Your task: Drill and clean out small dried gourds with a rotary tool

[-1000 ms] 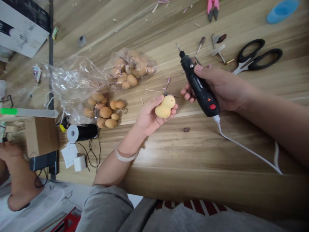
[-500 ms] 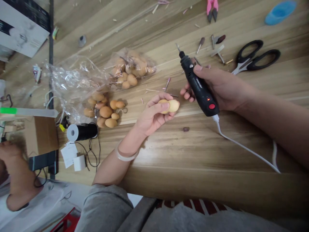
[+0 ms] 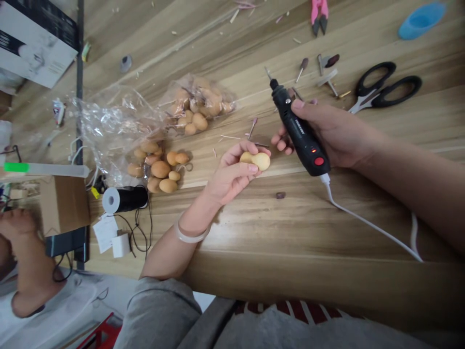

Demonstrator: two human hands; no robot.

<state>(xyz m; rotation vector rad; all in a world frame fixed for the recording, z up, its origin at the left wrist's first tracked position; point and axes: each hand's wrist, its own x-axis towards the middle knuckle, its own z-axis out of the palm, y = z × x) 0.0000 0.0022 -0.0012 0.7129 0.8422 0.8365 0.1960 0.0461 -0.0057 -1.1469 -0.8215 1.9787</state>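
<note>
My left hand (image 3: 232, 175) is closed round a small pale yellow gourd (image 3: 258, 160), pinched between thumb and fingers just above the wooden table (image 3: 276, 232). My right hand (image 3: 332, 133) grips a black rotary tool (image 3: 300, 131) with a red button and a white cord (image 3: 366, 223). Its tip points up and to the left, away from the gourd. The two hands sit close together, the tool a short way to the right of the gourd.
A heap of small brown gourds (image 3: 160, 167) and a clear plastic bag (image 3: 119, 121) with more lie to the left. Black scissors (image 3: 385, 89), pink pliers (image 3: 319, 9), tool bits (image 3: 327, 68) and a blue dish (image 3: 419, 19) lie at the back. Another person's arm (image 3: 22, 261) is at far left.
My left hand has turned the gourd and curled its fingers over it, so less of it shows. The right hand with the tool has hardly moved.
</note>
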